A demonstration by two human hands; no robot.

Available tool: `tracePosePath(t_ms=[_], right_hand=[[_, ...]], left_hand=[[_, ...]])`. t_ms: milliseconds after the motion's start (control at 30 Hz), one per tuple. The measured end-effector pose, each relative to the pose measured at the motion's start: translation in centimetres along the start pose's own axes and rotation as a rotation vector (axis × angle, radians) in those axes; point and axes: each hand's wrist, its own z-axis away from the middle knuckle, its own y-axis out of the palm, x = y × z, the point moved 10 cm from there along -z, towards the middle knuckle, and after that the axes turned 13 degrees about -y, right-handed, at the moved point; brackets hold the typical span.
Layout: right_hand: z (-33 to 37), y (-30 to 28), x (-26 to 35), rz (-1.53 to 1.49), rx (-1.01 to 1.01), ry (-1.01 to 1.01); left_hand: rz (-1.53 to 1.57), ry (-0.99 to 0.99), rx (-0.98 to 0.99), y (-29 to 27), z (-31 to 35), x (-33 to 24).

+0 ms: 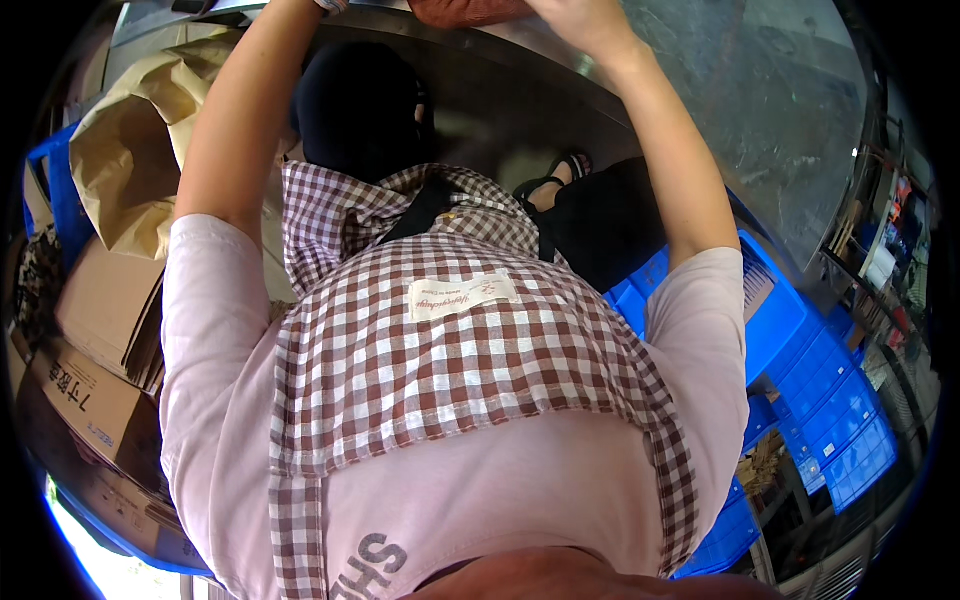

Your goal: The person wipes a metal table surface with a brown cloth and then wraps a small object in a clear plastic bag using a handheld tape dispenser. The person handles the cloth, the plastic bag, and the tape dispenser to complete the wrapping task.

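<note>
Reaching out to the far edge of view, both arms. Right hand (590, 22) is partly visible at the far edge, fingers cut off, so can't tell if it's gripping or slack. Reddish-brown item (468, 12) is just left of it, close against its near-side fingers; can't tell whether they actually touch. Only the item's near part shows, so can't say what it is. It sits between the two arms, right of the left forearm (245, 110) and clearly apart from it. Left hand is past the edge of view, grip unknown; a pale band (333, 5) shows at that wrist.

Metal table (760, 80) spans the far right, its rim curving past the item's near side. Nearer: checked apron (450, 370) over a pale shirt (500, 490), dark trousers (355, 110), one black sandal (572, 168) in the gap between the legs.

Left side: crumpled tan bag (125, 150) on the far end, cardboard (105, 295) stacked nearer. Right side: blue bins (840, 420), near the right elbow and running nearer. Cluttered shelving (885, 235) at far right, blurred.
</note>
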Motion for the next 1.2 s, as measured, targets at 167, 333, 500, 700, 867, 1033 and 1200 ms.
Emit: tracePosePath(t_ms=[167,333,500,700,867,1033,1200], right_hand=[[0.4,-1.5,0.2,0.003,0.063,0.056],[1.0,-1.6,1.0,0.211,-0.018,0.026],[3.1,-2.1,1.2,-0.076,0.223,0.289],[2.4,0.5,5.3,0.097,0.123,-0.011],[2.5,2.6,7.5,0.297,0.154,-0.158],[4.4,1.0,7.4,0.001,0.012,0.01],[6.4,-1.4,2.0,0.201,-0.142,0.399]], left_hand=[[0.042,0.012,0.017,-0.3,-0.1,0.8],[0.077,0.014,0.006,-0.2,-0.4,0.7],[0.074,0.008,-0.088,-0.3,0.2,0.9],[0.031,-0.016,-0.232,0.1,0.9,0.5],[-0.149,0.013,-0.332,-0.1,0.9,-0.3],[-0.069,0.024,-0.333,0.6,1.6,-0.3],[-0.024,0.037,-0.323,1.3,1.3,0.7]])
